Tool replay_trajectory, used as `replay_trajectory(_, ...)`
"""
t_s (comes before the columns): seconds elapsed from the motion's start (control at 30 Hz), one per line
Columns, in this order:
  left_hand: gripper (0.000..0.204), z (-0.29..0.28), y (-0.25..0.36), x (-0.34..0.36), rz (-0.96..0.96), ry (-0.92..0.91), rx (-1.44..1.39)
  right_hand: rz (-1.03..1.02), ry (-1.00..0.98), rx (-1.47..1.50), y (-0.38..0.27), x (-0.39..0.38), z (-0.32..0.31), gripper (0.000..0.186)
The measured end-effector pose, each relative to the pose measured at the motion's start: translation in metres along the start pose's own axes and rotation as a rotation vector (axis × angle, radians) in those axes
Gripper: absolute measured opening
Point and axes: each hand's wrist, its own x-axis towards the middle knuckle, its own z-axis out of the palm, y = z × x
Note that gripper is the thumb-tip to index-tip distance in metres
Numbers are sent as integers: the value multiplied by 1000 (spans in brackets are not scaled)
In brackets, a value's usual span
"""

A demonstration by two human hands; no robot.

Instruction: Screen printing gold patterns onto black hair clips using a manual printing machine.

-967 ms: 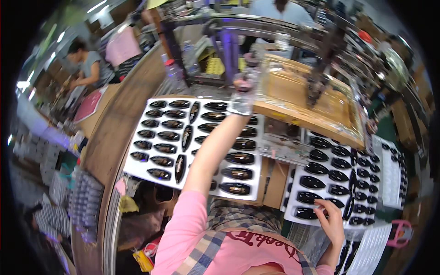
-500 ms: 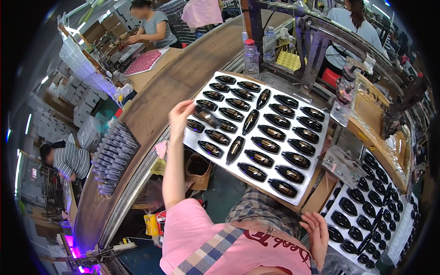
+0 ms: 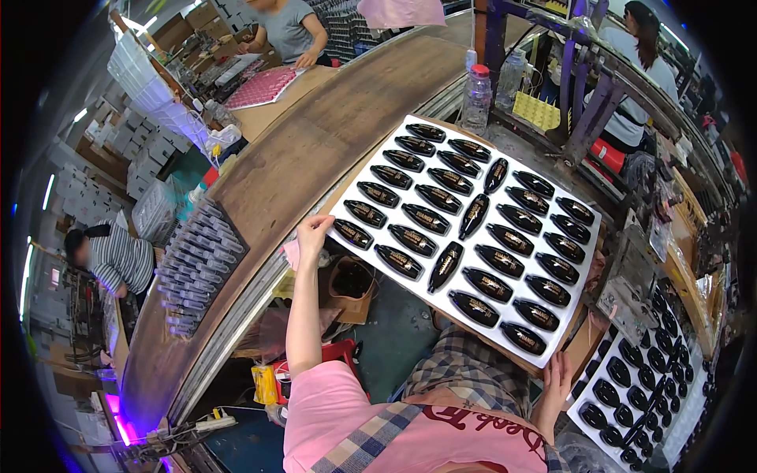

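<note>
A white tray [image 3: 505, 323] holds several glossy black oblong pieces [image 3: 505, 260] with gold print, in rows with a column of pieces set lengthwise between them. It lies on a brown board. My left hand [image 3: 314, 232] pinches the tray's left corner with thumb and fingers. My right hand [image 3: 554, 382] grips the tray's near right corner, its fingers partly hidden at the edge.
A wooden framed press [image 3: 678, 268] stands right, above a second tray [image 3: 635, 430] of black pieces. A curved wooden counter [image 3: 300, 150] carries a rack of clear tubes [image 3: 197, 268]. A red-capped bottle [image 3: 477, 102] stands behind the tray. Co-workers [image 3: 292, 31] work beyond.
The view has swung toward the counter. My left hand has come down from the press to the tray's left corner. My right hand has left the second tray for the first tray's near right corner.
</note>
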Motion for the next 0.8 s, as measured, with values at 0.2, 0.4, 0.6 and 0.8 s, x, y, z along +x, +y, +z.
replay_trajectory(0.2,25,2,3,-18,-185,24,-299,199,-34,118,2,11,10,41)
replay_trajectory(0.4,26,15,35,-56,-353,-211,-505,215,-93,37,4,20,12,37)
replay_trajectory(0.6,16,14,22,-52,-285,-160,-466,225,-156,20,-3,18,18,36)
replay_trajectory(0.8,14,-27,16,-38,-234,-49,-408,293,-266,62,-5,25,53,37)
